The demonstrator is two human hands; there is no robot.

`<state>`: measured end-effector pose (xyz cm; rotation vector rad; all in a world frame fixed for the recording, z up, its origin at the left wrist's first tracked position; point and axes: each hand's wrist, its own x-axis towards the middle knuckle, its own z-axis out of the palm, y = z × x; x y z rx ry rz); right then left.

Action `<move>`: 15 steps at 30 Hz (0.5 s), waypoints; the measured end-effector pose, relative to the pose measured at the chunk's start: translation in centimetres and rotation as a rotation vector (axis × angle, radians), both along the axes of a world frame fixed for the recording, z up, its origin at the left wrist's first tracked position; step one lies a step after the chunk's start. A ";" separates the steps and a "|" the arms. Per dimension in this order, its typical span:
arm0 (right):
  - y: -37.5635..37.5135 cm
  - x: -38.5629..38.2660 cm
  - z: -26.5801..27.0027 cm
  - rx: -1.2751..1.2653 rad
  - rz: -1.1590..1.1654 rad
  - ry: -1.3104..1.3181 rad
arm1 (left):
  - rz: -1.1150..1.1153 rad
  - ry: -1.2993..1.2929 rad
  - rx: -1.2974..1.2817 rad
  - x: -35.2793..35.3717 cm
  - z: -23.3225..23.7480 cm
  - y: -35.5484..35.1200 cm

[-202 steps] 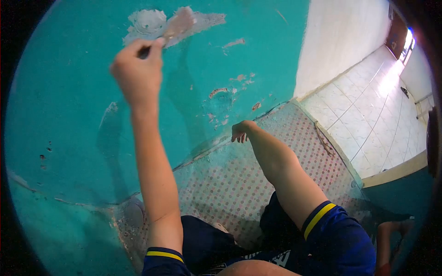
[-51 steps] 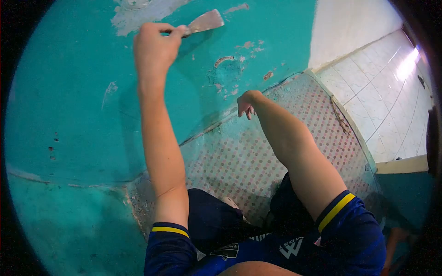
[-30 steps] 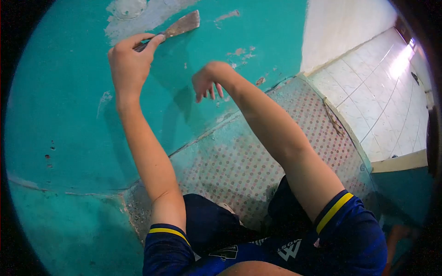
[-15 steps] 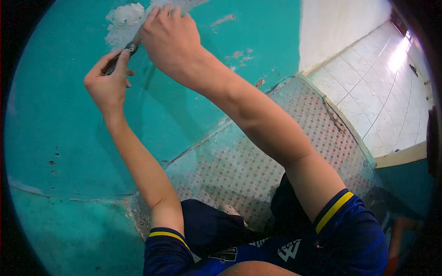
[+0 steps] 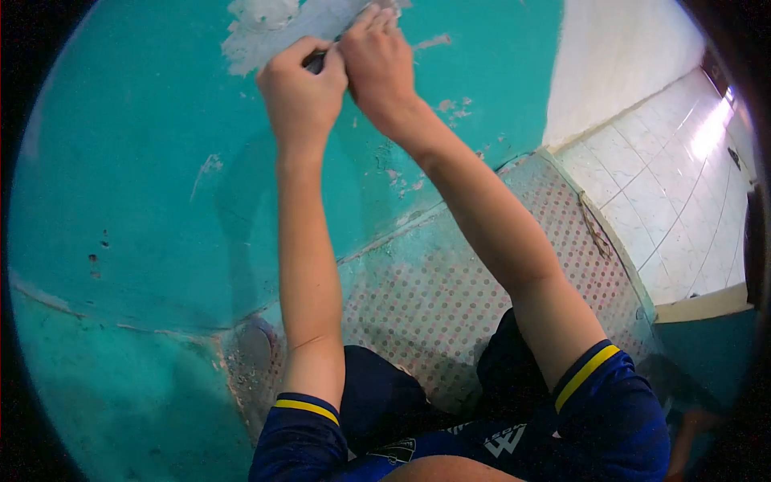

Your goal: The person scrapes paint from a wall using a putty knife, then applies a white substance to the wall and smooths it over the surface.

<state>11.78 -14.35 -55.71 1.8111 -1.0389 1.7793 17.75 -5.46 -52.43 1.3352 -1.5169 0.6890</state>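
Against the teal wall [image 5: 161,161], my left hand [image 5: 305,88] is closed around a dark tool handle [image 5: 316,61], of which only a short part shows. My right hand [image 5: 376,68] lies beside it, to the right and slightly higher, its fingers together and pressed over the front of the tool at the wall. The tool's blade is mostly hidden under those fingers. Around the fingertips spreads a grey-white filler patch [image 5: 277,36] on the wall.
A dotted floor covering [image 5: 418,313] runs along the wall's foot. White tiles [image 5: 642,185] lie beyond a raised sill at the right, beside a white wall [image 5: 594,72]. Part of another person's arm [image 5: 688,438] shows at the lower right.
Both hands have moved right across the wall with the tool. My left hand has come up close against my right hand, and less of the handle shows.
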 end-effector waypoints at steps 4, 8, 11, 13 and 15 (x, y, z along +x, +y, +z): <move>-0.7 -1.1 0.2 0.065 0.153 0.006 | -0.028 -0.030 0.037 -1.2 0.5 0.7; 0.5 -2.1 0.9 0.297 0.391 0.026 | -0.052 0.138 0.038 -3.0 1.8 2.4; -0.1 -2.0 0.6 0.286 0.347 0.022 | 0.032 0.152 -0.001 -3.5 1.2 1.3; -0.9 -1.8 0.4 0.275 0.312 0.013 | -0.040 0.149 -0.033 -2.7 0.5 -0.1; -1.9 -1.7 0.0 0.139 0.148 0.028 | -0.059 0.168 -0.023 -2.7 -0.2 -0.3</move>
